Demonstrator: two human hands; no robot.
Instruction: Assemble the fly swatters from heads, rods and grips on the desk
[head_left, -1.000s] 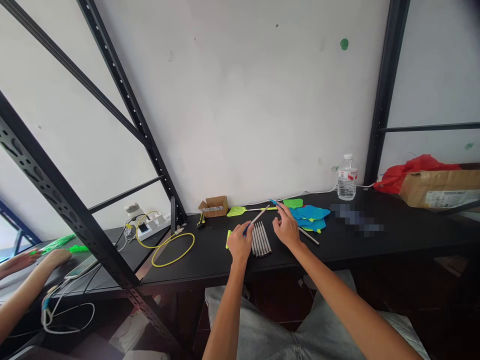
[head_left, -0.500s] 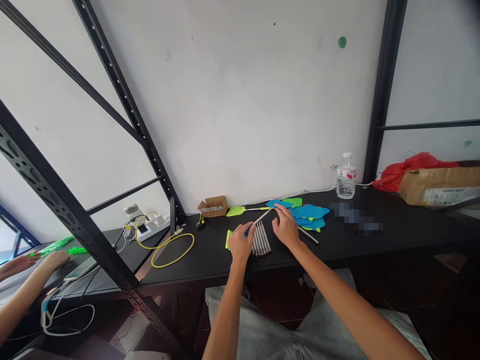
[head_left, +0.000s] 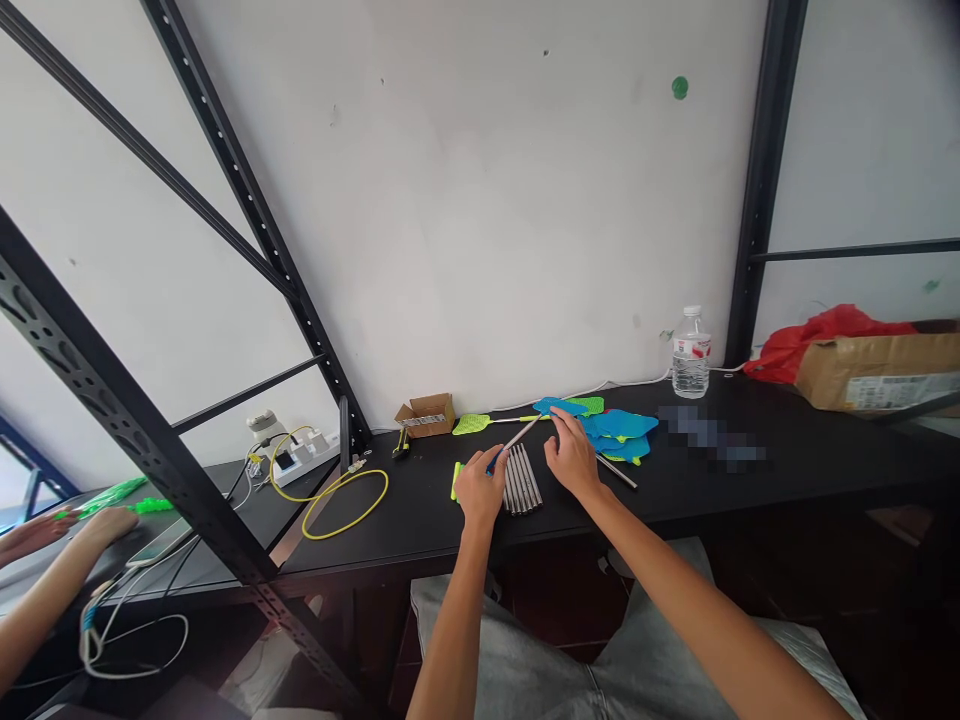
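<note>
My left hand is closed around the blue handle end of a fly swatter, whose thin metal rod slants up to the right. At the other end, the fingers of my right hand pinch the swatter by its blue head. Below the rod, several metal tubes lie side by side on the black table. Lime-green handle pieces show beside my left hand, partly covered by it. Behind lies a lime-green fly swatter. A pile of blue and green swatter heads rests right of my right hand.
A small open cardboard box stands near the wall. Leftward are a yellow cable and a power strip. A water bottle and a larger carton stand right. Another person's hands work beyond the black post.
</note>
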